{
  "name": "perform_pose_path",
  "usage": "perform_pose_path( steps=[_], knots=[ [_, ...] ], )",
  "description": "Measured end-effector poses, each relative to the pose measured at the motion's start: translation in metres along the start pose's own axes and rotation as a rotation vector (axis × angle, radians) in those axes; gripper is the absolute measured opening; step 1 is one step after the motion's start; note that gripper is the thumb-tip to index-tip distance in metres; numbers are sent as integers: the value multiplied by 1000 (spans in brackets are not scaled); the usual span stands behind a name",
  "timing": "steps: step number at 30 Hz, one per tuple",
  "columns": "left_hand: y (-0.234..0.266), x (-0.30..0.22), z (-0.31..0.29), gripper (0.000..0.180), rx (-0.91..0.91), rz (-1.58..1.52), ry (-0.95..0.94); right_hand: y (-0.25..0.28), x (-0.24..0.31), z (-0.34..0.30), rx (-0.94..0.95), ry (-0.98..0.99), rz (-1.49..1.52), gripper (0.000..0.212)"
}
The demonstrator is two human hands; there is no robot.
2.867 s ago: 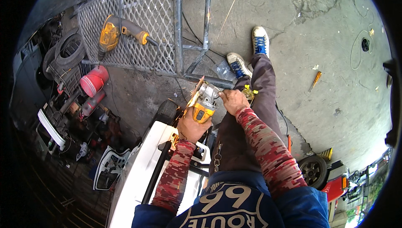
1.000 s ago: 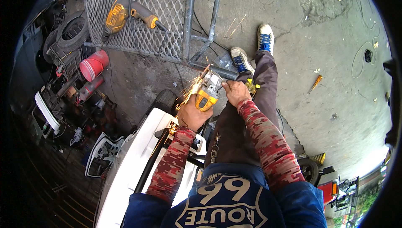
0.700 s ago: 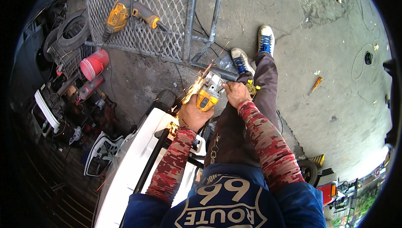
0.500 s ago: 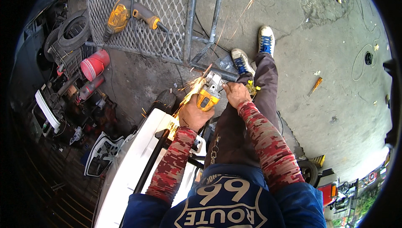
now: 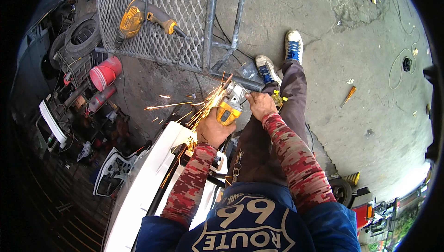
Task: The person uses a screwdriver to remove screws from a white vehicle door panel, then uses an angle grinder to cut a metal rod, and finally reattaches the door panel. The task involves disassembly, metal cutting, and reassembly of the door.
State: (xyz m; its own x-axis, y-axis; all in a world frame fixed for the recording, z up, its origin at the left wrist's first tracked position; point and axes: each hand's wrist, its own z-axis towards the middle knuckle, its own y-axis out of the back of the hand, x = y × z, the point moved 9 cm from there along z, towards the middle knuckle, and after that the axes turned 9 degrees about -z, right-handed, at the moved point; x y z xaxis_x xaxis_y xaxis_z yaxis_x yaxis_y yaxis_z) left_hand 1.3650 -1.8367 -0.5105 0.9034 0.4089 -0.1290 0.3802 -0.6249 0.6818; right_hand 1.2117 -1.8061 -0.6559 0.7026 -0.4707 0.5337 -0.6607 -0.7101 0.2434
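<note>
My left hand [image 5: 214, 129] is wrapped around the yellow body of an angle grinder [image 5: 230, 111]. My right hand [image 5: 262, 105] is closed at the grinder's silver head, on its right side; the part inside its fingers is hidden. The edge of the cutting disc [image 5: 226, 82] meets metal beside a dark steel tube [image 5: 247, 83], though the exact contact is hard to make out. Bright sparks [image 5: 208, 106] spray from it toward the lower left, past my left wrist and over a white vehicle panel [image 5: 152, 178].
A mesh-topped metal frame [image 5: 207, 30] stands ahead, bearing a yellow power tool [image 5: 132, 20] and its cords. Tyres [image 5: 82, 34], a red bucket [image 5: 105, 73] and scrap parts crowd the left. An orange-handled screwdriver [image 5: 348, 95] lies on the concrete at right.
The sparks now fan out wider to the left, with longer streaks. The grinder and my left hand have dipped very slightly; my right hand keeps nearly the same place.
</note>
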Motion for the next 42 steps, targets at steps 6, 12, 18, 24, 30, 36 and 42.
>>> perform_pose_path(
  steps=[6, 12, 18, 24, 30, 36, 42],
  knots=[
    [3, -4, 0, 58, 11, -1, 27, 0, 0, -1, 9, -17, -11, 43],
    [2, -4, 0, 60, 6, 2, 37, -1, 0, -2, -1, -19, 15, 42],
    [2, -3, -1, 58, 3, -5, 60, -1, 0, -2, 0, -26, 7, 42],
    [1, 7, -2, 54, 14, -86, 59, -4, -7, 2, -22, 11, 23, 43],
    [20, 10, -20, 63, -73, -145, 48, 5, -15, 0, 102, 136, 222, 37],
    [63, -9, -56, 67, -59, -732, 63, 92, 18, -62, -11, 331, 225, 23],
    [142, -46, -119, 52, 81, -1030, -76, 183, 76, -147, -123, 459, 272, 24]
  ],
)
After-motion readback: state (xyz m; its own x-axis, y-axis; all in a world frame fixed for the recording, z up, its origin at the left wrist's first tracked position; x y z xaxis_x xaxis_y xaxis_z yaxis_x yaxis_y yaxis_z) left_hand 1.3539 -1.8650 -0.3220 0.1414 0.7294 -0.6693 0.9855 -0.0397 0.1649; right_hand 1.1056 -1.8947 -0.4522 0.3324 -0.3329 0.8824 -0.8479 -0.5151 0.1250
